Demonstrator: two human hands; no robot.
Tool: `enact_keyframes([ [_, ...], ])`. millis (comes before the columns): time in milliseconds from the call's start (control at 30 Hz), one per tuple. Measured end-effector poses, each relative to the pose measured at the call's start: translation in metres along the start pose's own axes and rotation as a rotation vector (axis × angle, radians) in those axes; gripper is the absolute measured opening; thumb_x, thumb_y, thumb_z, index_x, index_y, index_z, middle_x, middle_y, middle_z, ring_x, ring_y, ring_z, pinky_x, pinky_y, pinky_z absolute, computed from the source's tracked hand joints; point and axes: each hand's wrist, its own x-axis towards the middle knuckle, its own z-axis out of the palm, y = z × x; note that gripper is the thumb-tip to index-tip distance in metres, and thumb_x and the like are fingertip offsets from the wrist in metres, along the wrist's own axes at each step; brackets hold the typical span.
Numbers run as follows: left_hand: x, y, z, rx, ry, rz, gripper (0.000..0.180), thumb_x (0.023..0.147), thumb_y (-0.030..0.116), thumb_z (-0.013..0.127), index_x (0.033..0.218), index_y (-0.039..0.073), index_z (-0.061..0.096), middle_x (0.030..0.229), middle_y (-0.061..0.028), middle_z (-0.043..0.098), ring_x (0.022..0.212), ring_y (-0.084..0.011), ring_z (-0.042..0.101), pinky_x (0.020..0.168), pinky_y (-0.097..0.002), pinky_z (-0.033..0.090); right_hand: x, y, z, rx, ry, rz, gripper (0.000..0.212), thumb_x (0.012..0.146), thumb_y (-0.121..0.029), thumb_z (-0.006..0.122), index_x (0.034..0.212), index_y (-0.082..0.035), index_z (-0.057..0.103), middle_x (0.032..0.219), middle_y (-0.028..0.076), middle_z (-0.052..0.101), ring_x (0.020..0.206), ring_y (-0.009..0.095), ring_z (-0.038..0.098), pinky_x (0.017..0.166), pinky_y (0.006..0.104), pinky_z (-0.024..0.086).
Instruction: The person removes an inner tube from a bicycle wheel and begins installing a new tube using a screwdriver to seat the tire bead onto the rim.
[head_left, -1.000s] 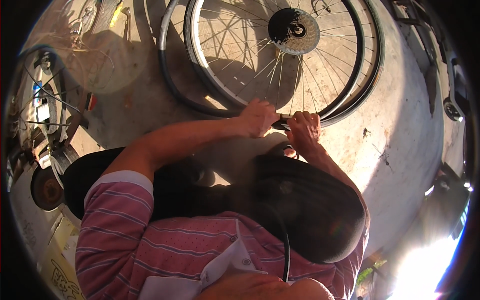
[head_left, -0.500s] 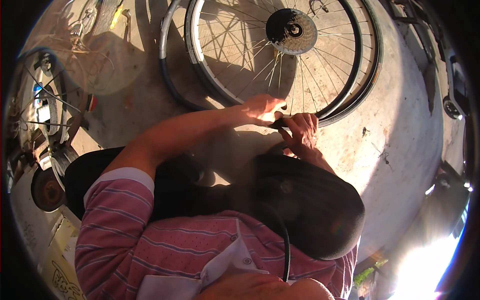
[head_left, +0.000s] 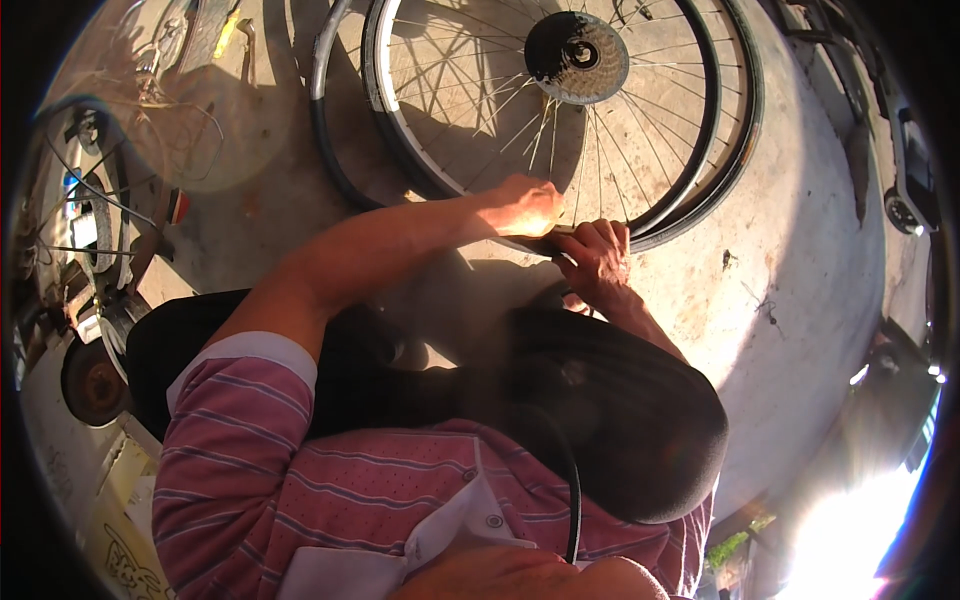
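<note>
A bicycle wheel (head_left: 402, 135) with a sprocket cluster (head_left: 577, 57) lies flat on the concrete floor in front of me. A black inner tube (head_left: 712, 110) lies loose over it, one loop bulging out past the left side. At the wheel's near edge my right hand (head_left: 598, 258) wraps its fingers round the tube. My left hand (head_left: 525, 207) is closed in sunlight just to the left of it, knuckles up, above the same dark strip. What its fingers grip is hidden. Both hands nearly meet.
Bicycle parts and a wheel (head_left: 95, 215) crowd the left side, with a small rusty-hubbed wheel (head_left: 95, 380) below. A wrench-like tool (head_left: 248, 52) lies at the far left. My bent knee (head_left: 660, 440) is close under my right forearm. Dark metal objects line the right edge.
My left hand has curled its thumb in and shifted slightly left and up. My right hand has moved a little left. The wheel sits marginally further left and up.
</note>
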Motion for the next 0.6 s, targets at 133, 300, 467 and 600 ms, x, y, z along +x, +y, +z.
enact_keyframes([
  [133,0.025,0.006,-0.036,-0.193,-0.518,-0.246,0.02,0.087,0.012,0.059,0.089,0.001,0.076,0.084,-0.0211,0.074,0.077,-0.0389,0.073,0.065,-0.0488,0.057,0.0,0.01,0.002,-0.013,-0.026,-0.055,0.037,0.071,-0.022,0.083,0.107,-0.023,0.078,0.085,-0.001,0.062,0.091,0.024,0.059,0.089,0.0431,0.04],
  [300,0.031,0.002,-0.035,-0.164,-0.536,-0.271,0.021,0.087,0.012,0.059,0.091,0.002,0.077,0.085,-0.0214,0.074,0.078,-0.0381,0.074,0.064,-0.0483,0.058,0.006,0.012,0.001,-0.017,-0.037,-0.12,0.037,0.07,-0.022,0.084,0.106,-0.023,0.077,0.085,0.0,0.062,0.091,0.023,0.059,0.089,0.0428,0.04],
  [467,0.034,0.013,-0.051,-0.21,-0.491,-0.317,0.02,0.087,0.013,0.06,0.089,0.001,0.077,0.083,-0.0215,0.074,0.076,-0.0372,0.075,0.063,-0.0477,0.058,0.007,0.013,0.0,-0.005,-0.068,-0.12,0.035,0.07,-0.022,0.084,0.104,-0.022,0.077,0.085,0.0,0.063,0.092,0.023,0.06,0.09,0.0432,0.041],
  [600,0.033,0.022,-0.069,-0.145,-0.505,-0.254,0.019,0.085,0.014,0.063,0.086,0.001,0.077,0.077,-0.02,0.074,0.071,-0.0363,0.075,0.06,-0.0477,0.058,0.001,0.013,0.007,-0.006,-0.029,-0.096,0.034,0.07,-0.021,0.084,0.103,-0.022,0.076,0.085,-0.001,0.063,0.091,0.023,0.06,0.091,0.0442,0.041],
])
